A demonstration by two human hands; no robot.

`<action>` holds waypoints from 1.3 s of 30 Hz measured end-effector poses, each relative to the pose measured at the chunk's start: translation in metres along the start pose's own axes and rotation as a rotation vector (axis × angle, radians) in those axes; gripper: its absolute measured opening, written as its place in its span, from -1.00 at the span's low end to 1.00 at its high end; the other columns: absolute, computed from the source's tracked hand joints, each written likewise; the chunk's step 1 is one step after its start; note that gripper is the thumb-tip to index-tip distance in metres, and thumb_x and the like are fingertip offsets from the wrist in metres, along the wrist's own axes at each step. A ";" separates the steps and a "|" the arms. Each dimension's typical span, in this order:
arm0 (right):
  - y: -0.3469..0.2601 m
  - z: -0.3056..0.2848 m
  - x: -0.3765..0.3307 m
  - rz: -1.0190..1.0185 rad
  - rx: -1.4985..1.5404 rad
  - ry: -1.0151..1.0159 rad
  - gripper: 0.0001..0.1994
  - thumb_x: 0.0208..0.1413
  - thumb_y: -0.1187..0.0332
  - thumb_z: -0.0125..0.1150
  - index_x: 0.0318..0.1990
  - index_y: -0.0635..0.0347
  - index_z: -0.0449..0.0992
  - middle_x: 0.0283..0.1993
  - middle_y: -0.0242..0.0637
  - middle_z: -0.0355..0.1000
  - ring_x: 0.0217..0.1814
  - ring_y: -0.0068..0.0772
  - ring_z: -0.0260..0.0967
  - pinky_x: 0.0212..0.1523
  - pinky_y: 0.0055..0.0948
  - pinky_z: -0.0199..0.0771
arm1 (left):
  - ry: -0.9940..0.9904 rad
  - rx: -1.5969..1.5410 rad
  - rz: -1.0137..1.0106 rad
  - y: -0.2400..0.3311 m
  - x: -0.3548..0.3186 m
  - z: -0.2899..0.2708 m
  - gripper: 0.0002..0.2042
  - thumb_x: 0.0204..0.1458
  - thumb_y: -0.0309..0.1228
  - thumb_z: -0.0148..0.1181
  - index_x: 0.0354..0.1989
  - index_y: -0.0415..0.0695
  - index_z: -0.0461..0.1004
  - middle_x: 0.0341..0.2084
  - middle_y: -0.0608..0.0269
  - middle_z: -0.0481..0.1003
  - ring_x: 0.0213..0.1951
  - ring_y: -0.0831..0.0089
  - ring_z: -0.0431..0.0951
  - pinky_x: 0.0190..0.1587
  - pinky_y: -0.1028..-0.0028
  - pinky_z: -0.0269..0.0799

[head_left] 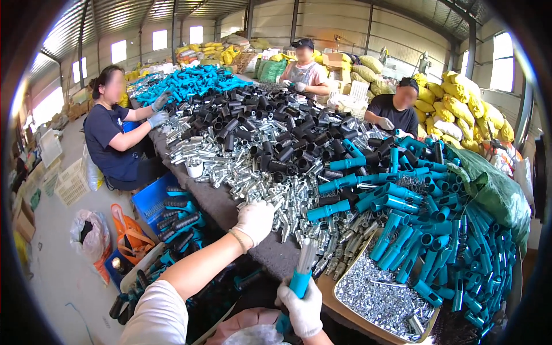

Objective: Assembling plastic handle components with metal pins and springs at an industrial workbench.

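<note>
In a white glove, my right hand (306, 310) is closed around a teal tube (299, 283) held upright near the table's front edge. A pale, shiny sleeve or rod (307, 256) sticks out of the tube's top. My left hand (256, 222), also gloved, is at the near edge of a pile of silver metal fittings (296, 210). Its fingers are curled and partly hidden behind the back of the hand, so whatever they grip does not show. Black sleeves (270, 144) lie heaped beyond the fittings. More teal tubes (397, 241) are piled to the right.
A tray (379, 293) of small metal pieces sits at the front right. Below the table's left edge, a blue crate (154, 198) stands by several black-and-teal parts (184, 215). Co-workers (123, 132) sit around the table. Yellow sacks (460, 103) are stacked behind.
</note>
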State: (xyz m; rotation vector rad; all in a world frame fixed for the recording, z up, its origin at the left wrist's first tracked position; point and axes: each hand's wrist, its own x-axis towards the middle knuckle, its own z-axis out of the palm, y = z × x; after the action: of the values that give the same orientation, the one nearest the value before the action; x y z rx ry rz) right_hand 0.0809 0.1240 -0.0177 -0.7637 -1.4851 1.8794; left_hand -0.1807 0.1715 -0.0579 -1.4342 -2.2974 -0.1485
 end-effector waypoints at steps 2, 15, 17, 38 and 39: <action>0.001 0.004 0.022 -0.056 0.063 0.001 -0.87 0.06 0.46 0.20 -0.26 0.27 0.40 -0.50 -0.29 0.44 -0.53 -0.52 0.38 -0.44 -0.53 0.39 | -0.071 0.042 -0.039 0.015 0.008 -0.011 -0.84 0.09 -0.38 0.04 -0.30 -0.08 0.57 -0.37 0.19 0.58 -0.33 0.30 0.66 -0.41 0.22 0.58; 0.035 0.007 0.079 -0.093 0.417 -0.216 -0.79 0.11 0.37 0.16 -0.21 0.28 0.33 -0.49 -0.18 0.40 -0.53 -0.35 0.36 -0.41 -0.39 0.45 | -0.060 0.021 -0.153 0.014 0.010 -0.020 -0.87 0.09 -0.34 0.13 -0.38 -0.02 0.60 -0.35 0.18 0.57 -0.30 0.27 0.64 -0.25 0.33 0.57; 0.038 0.005 0.079 -0.089 0.438 -0.220 -0.78 0.11 0.36 0.17 -0.20 0.28 0.33 -0.49 -0.18 0.40 -0.54 -0.34 0.36 -0.43 -0.38 0.45 | -0.036 -0.014 -0.187 0.015 0.014 -0.011 -0.86 0.10 -0.31 0.13 -0.34 -0.02 0.60 -0.32 0.15 0.58 -0.25 0.25 0.65 -0.22 0.30 0.56; 0.039 -0.003 0.080 -0.083 0.466 -0.301 -0.74 0.11 0.35 0.17 -0.12 0.29 0.34 -0.45 -0.18 0.40 -0.49 -0.33 0.38 -0.37 -0.38 0.45 | -0.311 -0.435 -0.330 0.012 0.034 -0.045 -0.61 -0.09 -0.16 0.32 -0.11 -0.09 0.54 -0.24 0.03 0.62 -0.14 0.09 0.63 -0.04 0.18 0.51; 0.037 -0.002 0.079 -0.086 0.469 -0.314 -0.74 0.11 0.35 0.17 -0.11 0.29 0.34 -0.44 -0.19 0.40 -0.48 -0.34 0.37 -0.35 -0.38 0.45 | -0.299 -0.422 -0.328 0.016 0.030 -0.048 -0.61 -0.05 -0.18 0.29 -0.08 -0.09 0.51 -0.23 0.03 0.62 -0.13 0.10 0.63 -0.04 0.17 0.51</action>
State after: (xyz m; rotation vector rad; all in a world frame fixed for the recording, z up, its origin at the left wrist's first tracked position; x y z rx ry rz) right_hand 0.0270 0.1788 -0.0598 -0.1910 -1.1502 2.2333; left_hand -0.1635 0.1893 -0.0041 -1.3204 -2.8682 -0.5827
